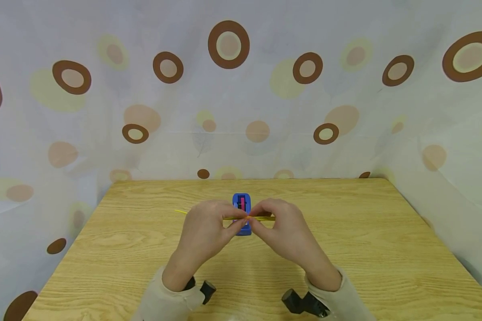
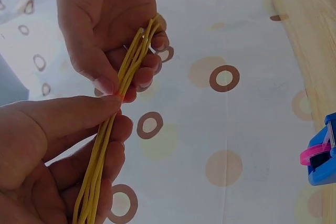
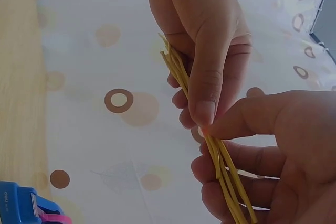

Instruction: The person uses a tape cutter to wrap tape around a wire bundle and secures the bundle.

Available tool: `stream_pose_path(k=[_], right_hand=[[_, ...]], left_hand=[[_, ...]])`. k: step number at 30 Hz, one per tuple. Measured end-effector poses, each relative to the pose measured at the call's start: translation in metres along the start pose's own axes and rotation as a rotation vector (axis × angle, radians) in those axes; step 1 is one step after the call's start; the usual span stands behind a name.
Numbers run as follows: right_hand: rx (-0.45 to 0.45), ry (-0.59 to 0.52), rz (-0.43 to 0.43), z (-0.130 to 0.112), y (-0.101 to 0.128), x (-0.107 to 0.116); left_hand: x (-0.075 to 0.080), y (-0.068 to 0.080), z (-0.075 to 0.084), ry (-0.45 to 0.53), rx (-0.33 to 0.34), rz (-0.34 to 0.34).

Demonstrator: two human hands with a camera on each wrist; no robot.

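Both hands meet over the middle of the table, pinching a thin bundle of yellow strands. My left hand holds it between thumb and fingers, and one strand end sticks out to its left. With fingertips right beside the left ones, my right hand pinches the same bundle. In the left wrist view the yellow strands run along the curled fingers of both hands. A small orange-pink spot shows where the fingertips meet. Behind the hands stands a blue tape dispenser with a pink roll, partly covered by the fingers.
The wood-grain table stretches out on both sides of the hands. A pale curtain with brown rings and dots surrounds it at the back and sides. Black wrist mounts sit at the light sleeves.
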State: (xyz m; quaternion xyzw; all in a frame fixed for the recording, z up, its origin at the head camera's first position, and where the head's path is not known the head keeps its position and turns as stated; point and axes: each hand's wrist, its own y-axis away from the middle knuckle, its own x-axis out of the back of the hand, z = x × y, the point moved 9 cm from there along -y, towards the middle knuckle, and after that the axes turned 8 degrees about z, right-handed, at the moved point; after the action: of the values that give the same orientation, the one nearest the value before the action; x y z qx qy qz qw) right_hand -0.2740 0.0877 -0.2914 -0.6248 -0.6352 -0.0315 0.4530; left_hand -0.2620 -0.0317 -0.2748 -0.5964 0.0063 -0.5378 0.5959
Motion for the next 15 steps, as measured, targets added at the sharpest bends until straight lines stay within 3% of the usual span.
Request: stream_pose_path(k=[15], right_hand=[[0.048,0.022,0.028,-0.0020,-0.0004,0.0014]], left_hand=[[0.0003,-0.0006,0.0009,-0.011,-0.001,-0.018]])
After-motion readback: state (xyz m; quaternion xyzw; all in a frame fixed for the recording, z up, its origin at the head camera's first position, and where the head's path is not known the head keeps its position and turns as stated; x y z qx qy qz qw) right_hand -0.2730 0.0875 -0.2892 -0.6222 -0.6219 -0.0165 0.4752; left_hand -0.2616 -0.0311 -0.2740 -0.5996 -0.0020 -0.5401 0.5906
